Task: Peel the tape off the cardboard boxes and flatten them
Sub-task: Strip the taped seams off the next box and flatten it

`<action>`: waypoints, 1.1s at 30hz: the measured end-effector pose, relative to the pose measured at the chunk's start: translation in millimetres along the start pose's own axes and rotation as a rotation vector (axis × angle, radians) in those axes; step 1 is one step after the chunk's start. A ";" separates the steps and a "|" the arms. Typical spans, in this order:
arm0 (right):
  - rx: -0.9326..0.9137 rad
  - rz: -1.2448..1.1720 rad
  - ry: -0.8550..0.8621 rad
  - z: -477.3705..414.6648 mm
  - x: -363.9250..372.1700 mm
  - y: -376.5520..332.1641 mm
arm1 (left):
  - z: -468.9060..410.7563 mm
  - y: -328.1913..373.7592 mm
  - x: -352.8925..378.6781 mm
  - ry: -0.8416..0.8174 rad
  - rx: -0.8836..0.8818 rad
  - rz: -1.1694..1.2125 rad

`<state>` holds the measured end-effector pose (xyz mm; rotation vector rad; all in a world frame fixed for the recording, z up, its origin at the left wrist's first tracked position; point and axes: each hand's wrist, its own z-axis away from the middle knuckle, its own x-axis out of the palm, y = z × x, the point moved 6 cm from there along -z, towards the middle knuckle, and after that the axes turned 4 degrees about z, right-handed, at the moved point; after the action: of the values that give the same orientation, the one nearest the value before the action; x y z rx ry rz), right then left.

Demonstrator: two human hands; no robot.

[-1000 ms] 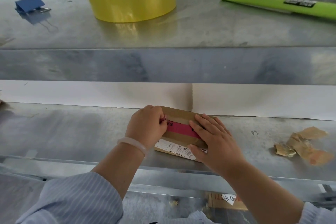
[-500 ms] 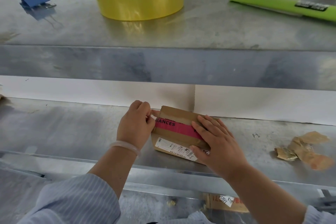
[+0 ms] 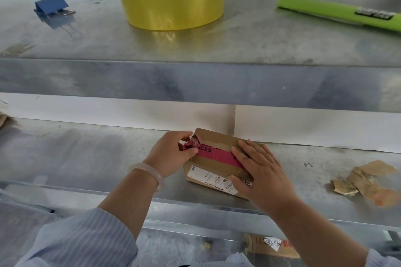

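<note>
— 2 hands on the cardboard box (image 3: 217,137)?
— Yes. The left hand (image 3: 173,154) pinches the crumpled end of the red tape (image 3: 214,156). The right hand (image 3: 262,171) lies spread flat on the box's right end.
— Where is the box?
— On the steel counter (image 3: 86,158), near the front edge, with a white wall behind. Brown scraps (image 3: 364,182) lie well to the right. 1 shelf (image 3: 195,50) above holds a yellow tape roll (image 3: 171,0) and a blue clip (image 3: 51,4).
— Anything unclear?
— A green object (image 3: 338,13) is cut off at the right.

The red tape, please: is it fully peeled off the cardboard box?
No; most of the red tape lies stuck across the cardboard box.
</note>
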<state>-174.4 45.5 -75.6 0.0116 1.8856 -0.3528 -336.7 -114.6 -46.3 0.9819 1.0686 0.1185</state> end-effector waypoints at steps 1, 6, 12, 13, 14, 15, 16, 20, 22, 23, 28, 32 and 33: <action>0.000 0.003 -0.004 -0.3 0.6 -0.4 | 1.1 -0.7 0.4 0.047 -0.004 -0.005; -0.004 0.001 0.013 1.3 0.9 -0.9 | 8.3 -2.7 -2.1 0.305 -0.048 0.054; -0.015 -0.026 0.076 8.8 -1.5 3.7 | 9.2 -15.3 -0.3 0.373 -0.203 0.317; -0.018 -0.036 0.088 10.6 -2.0 4.8 | 10.3 -15.9 1.4 0.373 -0.232 0.413; -0.021 -0.040 0.094 12.1 -2.3 5.8 | 11.2 -16.0 3.4 0.372 -0.260 0.512; -0.025 -0.040 0.098 13.6 -2.7 6.9 | 11.9 -14.7 4.6 0.370 -0.281 0.589; -0.029 -0.037 0.101 14.7 -3.1 8.3 | 12.9 -12.7 5.3 0.368 -0.298 0.640; -0.034 -0.037 0.096 20.5 -5.2 14.5 | 19.2 -5.8 19.2 0.344 -0.394 1.007; -0.036 -0.048 0.101 23.0 -6.4 16.0 | 19.1 -3.2 26.0 0.315 -0.421 1.090; -0.034 -0.052 0.108 23.8 -6.7 17.1 | 17.7 -0.7 28.6 0.292 -0.427 1.133; -0.020 -0.090 0.154 32.4 -10.8 26.9 | 13.5 19.5 30.7 0.126 -0.377 1.410; -0.021 -0.112 0.160 39.9 -13.9 33.8 | 9.2 37.9 32.3 -0.088 -0.331 1.533; -0.022 -0.112 0.154 41.1 -14.7 35.2 | 10.6 41.3 33.1 -0.142 -0.336 1.555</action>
<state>-125.1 71.3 -82.5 -0.0842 2.0475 -0.4175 -296.6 -79.5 -37.7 1.2723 -0.0648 1.4096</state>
